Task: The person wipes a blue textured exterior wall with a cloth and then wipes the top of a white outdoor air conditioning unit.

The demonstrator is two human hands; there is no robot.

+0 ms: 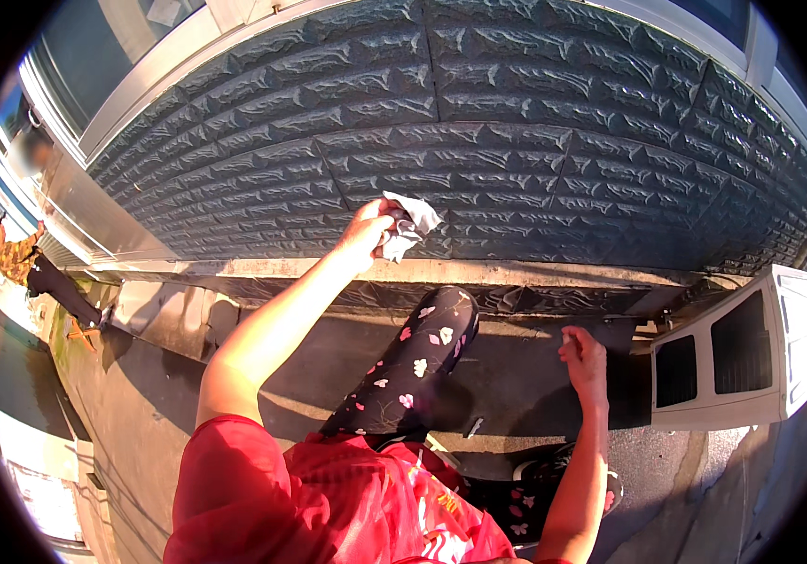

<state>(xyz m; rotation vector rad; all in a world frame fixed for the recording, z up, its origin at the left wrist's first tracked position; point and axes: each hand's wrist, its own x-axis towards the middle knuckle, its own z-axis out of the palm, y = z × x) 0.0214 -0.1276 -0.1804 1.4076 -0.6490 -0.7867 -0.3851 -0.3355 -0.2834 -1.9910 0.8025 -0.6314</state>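
Observation:
My left hand [368, 229] grips a crumpled pale grey cloth [412, 224], perhaps a rag, with a loose corner standing up from the fingers. It is held out in front of the dark wall of rough stone-pattern tiles [445, 158], just above the pale ledge [516, 271] at its foot; contact with the tiles cannot be made out. Lower and to the right, my right hand [585, 359] hangs over the shaded ground with its fingers curled in. A pale spot shows at its fingertips, and whether it is a nail or a small object is unclear.
A white outdoor air-conditioner unit [720, 359] stands to the right of my right hand. Metal-framed windows [146, 81] lie above the tiles. At the far left another person [22, 261] is near a small orange stool [81, 334]. A pale scrap [474, 427] lies on the ground.

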